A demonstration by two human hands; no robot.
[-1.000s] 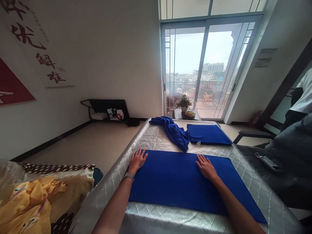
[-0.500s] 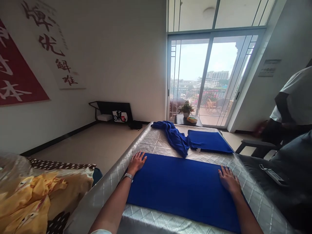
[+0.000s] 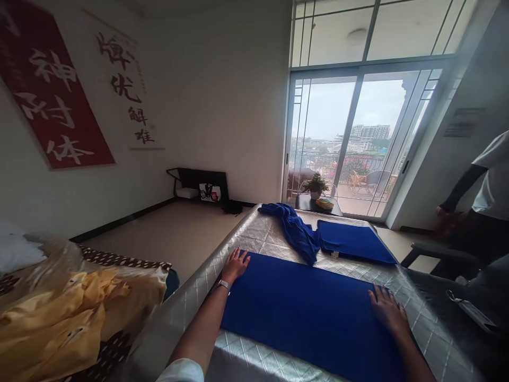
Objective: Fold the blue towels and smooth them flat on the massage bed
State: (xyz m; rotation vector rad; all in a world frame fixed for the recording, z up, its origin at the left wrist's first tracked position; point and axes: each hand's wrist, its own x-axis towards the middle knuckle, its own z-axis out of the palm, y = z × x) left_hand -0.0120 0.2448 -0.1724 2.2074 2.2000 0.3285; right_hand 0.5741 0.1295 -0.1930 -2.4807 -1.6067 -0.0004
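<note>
A flat blue cloth (image 3: 306, 313), folded to a rectangle, lies across the silver quilted table cover (image 3: 254, 353). My left hand (image 3: 235, 265) rests palm down on its far left corner, fingers spread. At the far right corner my right hand (image 3: 387, 307) also lies flat, its fingers stretched over the edge. Beyond them sits a smaller folded blue cloth (image 3: 353, 241) with a white tag. To its left a crumpled blue cloth (image 3: 292, 228) trails toward the far end of the table.
At the left are yellow cloths (image 3: 67, 323) on a brown dotted cover. A dark armchair (image 3: 449, 286) with a white power strip (image 3: 473, 310) stands on the right, a person (image 3: 491, 180) behind it. A small table with a potted plant (image 3: 315, 185) is by the glass door.
The view has swung a little to the left and up. Both my hands stay on the same corners of the cloth. The person at the right has shifted an arm.
</note>
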